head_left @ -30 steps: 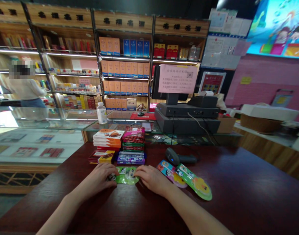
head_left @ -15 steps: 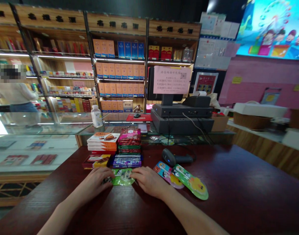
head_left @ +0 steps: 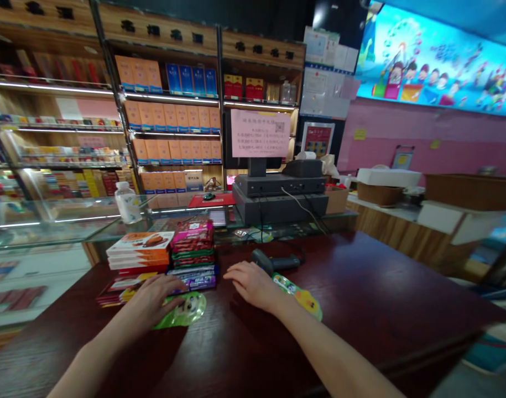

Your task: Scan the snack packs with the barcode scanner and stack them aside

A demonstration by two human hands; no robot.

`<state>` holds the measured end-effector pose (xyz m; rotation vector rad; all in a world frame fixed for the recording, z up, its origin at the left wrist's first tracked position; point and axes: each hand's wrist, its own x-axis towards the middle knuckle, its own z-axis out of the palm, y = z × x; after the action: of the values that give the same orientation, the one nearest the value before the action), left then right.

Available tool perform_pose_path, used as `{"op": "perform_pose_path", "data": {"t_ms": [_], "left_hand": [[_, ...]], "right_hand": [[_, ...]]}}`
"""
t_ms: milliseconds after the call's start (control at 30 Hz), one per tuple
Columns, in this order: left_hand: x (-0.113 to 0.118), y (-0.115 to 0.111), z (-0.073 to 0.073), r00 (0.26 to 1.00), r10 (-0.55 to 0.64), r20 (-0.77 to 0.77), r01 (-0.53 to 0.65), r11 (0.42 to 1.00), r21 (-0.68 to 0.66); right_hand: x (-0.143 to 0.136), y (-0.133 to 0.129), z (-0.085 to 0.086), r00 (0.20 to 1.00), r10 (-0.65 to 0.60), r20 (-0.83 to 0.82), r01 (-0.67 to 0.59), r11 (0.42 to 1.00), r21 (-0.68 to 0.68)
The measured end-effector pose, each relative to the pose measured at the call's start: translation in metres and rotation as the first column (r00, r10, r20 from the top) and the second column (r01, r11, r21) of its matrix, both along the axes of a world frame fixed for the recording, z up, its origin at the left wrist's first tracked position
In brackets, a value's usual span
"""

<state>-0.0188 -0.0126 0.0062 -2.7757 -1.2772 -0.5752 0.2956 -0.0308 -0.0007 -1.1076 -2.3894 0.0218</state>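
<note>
— Left hand [head_left: 155,298], go.
— Fingers and thumb curled over one end of a green packet [head_left: 191,309], lower part of the frame, left of centre. Thumb lies across it. True pinch? Can't tell, undersides hidden.
— Why that hold?
— Probably steadies the packet; the rounded end with the panda-like face pokes out uncovered.
— Right hand [head_left: 253,284]?
— Lower middle, fingers stretched out, loosely together, nothing seen in them; palm hidden. Near a handheld scanner [head_left: 283,262]. Duck-faced packet [head_left: 308,301] beside the wrist, partly covered.
— Stacks?
— Left of centre. Purple bars [head_left: 203,280] just beyond the green packet, foil bags [head_left: 192,237] behind, orange-and-white boxes [head_left: 140,243] further left. Likely piled flat, like with like, so they sit steady.
— Materials, quick.
— Green packet: glossy, plastic-looking. Bags: crinkly, shiny, pillowy. Boxes: flat, crisp-edged, card by the look. Scanner: dark, rounded head, slim handle. Table [head_left: 360,287]: dark reddish, smooth, wood-look sheen. White bottle [head_left: 128,204], left of centre: rounded shoulders, on the glass counter.
</note>
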Motion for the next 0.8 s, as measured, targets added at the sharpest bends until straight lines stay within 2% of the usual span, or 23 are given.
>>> {"op": "perform_pose_path", "data": {"t_ms": [333, 600, 800], "left_hand": [[0.081, 0.015, -0.001, 0.993, -0.105, 0.052, 0.107, 0.994, -0.028], [0.136, 0.017, -0.007, 0.978, -0.191, 0.083, 0.199, 0.974, -0.104], [0.173, 0.019, -0.016, 0.964, -0.207, 0.165, 0.228, 0.966, -0.122]], "right_hand": [[0.058, 0.003, 0.003, 0.988, -0.143, -0.052, 0.141, 0.989, -0.033], [0.098, -0.001, -0.009, 0.972, -0.204, -0.114, 0.206, 0.978, 0.009], [0.123, 0.0, -0.02, 0.953, -0.237, -0.189, 0.246, 0.969, 0.027]]}}
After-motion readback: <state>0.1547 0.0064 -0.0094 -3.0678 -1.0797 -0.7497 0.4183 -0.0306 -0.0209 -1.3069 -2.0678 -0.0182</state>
